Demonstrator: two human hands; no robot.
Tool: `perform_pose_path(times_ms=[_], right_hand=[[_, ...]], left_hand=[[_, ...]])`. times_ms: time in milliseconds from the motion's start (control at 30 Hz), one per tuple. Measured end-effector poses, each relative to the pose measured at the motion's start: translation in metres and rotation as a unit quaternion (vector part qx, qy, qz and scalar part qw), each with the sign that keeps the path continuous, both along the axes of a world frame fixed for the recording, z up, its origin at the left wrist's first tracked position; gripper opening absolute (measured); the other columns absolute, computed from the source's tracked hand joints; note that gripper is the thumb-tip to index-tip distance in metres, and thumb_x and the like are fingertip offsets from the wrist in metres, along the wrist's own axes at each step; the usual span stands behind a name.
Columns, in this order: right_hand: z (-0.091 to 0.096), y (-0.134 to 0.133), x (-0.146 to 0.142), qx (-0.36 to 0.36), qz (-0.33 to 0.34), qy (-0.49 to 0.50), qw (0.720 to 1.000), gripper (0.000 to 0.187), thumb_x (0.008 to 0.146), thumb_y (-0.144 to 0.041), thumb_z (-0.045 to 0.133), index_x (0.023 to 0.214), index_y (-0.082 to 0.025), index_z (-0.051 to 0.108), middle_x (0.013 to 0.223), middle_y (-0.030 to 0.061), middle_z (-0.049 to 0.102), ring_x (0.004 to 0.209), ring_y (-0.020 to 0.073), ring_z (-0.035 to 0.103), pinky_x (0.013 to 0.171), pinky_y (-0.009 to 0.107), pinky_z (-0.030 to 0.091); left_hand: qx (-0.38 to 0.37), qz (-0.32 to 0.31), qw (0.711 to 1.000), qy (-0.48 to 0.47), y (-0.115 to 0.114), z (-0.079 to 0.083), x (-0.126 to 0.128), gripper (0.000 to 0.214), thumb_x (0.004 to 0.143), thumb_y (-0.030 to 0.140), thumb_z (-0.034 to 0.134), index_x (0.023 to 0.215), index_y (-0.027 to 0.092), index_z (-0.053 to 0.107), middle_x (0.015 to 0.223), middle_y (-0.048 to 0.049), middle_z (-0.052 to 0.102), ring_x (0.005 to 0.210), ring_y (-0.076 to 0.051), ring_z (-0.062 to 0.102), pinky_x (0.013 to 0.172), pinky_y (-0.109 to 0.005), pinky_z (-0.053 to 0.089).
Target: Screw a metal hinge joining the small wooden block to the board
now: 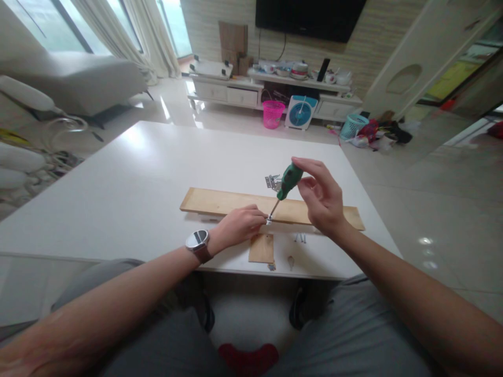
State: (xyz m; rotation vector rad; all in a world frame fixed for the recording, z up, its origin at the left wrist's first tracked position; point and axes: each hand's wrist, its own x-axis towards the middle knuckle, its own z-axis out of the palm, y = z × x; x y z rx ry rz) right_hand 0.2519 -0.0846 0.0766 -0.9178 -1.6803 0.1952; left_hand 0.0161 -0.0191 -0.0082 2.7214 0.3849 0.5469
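A seated person leans both bare arms over a white table (118, 193); the right hand (324, 196), loosely curved, has its fingertips at the top of a tilted green screwdriver (290, 180), whose shaft slopes down to the near edge of a long wooden board (223, 201); the left hand (245, 222), wearing a wristwatch (197, 241), reaches that same spot. Nearer the person lie a short wooden board (261, 250) and loose screws (301, 238); metal plates (272, 181) lie beyond the long board.
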Motion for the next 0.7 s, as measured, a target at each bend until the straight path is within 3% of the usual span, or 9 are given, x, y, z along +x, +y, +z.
perform_pose_path(times_ms=[100, 233, 300, 433, 600, 700], right_hand=[[-0.0023, 0.0015, 0.0004, -0.007, 0.029, 0.003, 1.000, 0.048, 0.107, -0.023, 0.060, 0.150, -0.045, 0.066, 0.131, 0.0047, 0.072, 0.119, 0.0241, 0.072, 0.087, 0.040, 0.067], [-0.0002, -0.0019, -0.0007, 0.021, 0.004, 0.005, 1.000, 0.050, 0.097, -0.024, 0.077, 0.141, -0.046, 0.071, 0.117, 0.0019, 0.067, 0.105, 0.0204, 0.069, 0.078, 0.035, 0.065], [-0.0005, -0.0045, -0.0004, 0.017, -0.002, 0.005, 1.000, 0.049, 0.098, -0.025, 0.077, 0.143, -0.045, 0.071, 0.122, 0.0027, 0.067, 0.110, 0.0214, 0.069, 0.078, 0.036, 0.066], [-0.0043, -0.0050, 0.0017, -0.014, 0.029, 0.008, 0.999, 0.051, 0.107, -0.022, 0.059, 0.152, -0.045, 0.064, 0.138, 0.0047, 0.070, 0.122, 0.0234, 0.071, 0.083, 0.039, 0.066], [-0.0024, -0.0038, 0.0019, 0.030, -0.010, 0.008, 0.999, 0.050, 0.095, -0.025, 0.080, 0.140, -0.044, 0.073, 0.113, 0.0022, 0.068, 0.100, 0.0207, 0.069, 0.074, 0.036, 0.064], [-0.0028, -0.0060, 0.0013, 0.011, -0.012, 0.004, 1.000, 0.047, 0.100, -0.028, 0.073, 0.144, -0.043, 0.071, 0.126, 0.0051, 0.070, 0.113, 0.0243, 0.070, 0.077, 0.038, 0.066]], left_hand=[[-0.004, 0.000, 1.000, -0.002, -0.0004, 0.0005, -0.0001, 0.024, 0.098, 0.006, 0.060, 0.102, 0.021, 0.078, 0.108, -0.0081, 0.080, 0.102, -0.022, 0.070, 0.086, -0.032, 0.059], [-0.008, -0.002, 1.000, -0.003, -0.0006, 0.0017, -0.0006, 0.024, 0.099, 0.006, 0.059, 0.104, 0.021, 0.078, 0.108, -0.0082, 0.081, 0.103, -0.023, 0.070, 0.088, -0.032, 0.059], [-0.009, -0.002, 1.000, -0.002, -0.0005, 0.0021, -0.0008, 0.024, 0.099, 0.007, 0.059, 0.106, 0.021, 0.078, 0.109, -0.0082, 0.081, 0.104, -0.023, 0.070, 0.088, -0.033, 0.059], [-0.004, -0.003, 1.000, -0.001, -0.0004, 0.0020, -0.0010, 0.024, 0.100, 0.008, 0.059, 0.105, 0.021, 0.078, 0.109, -0.0089, 0.081, 0.104, -0.023, 0.070, 0.088, -0.033, 0.059], [0.000, 0.001, 1.000, -0.007, -0.0007, 0.0012, -0.0013, 0.024, 0.099, 0.008, 0.060, 0.105, 0.021, 0.078, 0.107, -0.0087, 0.080, 0.102, -0.023, 0.070, 0.087, -0.032, 0.058], [-0.003, -0.002, 1.000, -0.011, -0.0006, 0.0014, -0.0014, 0.022, 0.100, 0.010, 0.061, 0.107, 0.021, 0.078, 0.107, -0.0090, 0.080, 0.101, -0.023, 0.070, 0.087, -0.033, 0.058]])
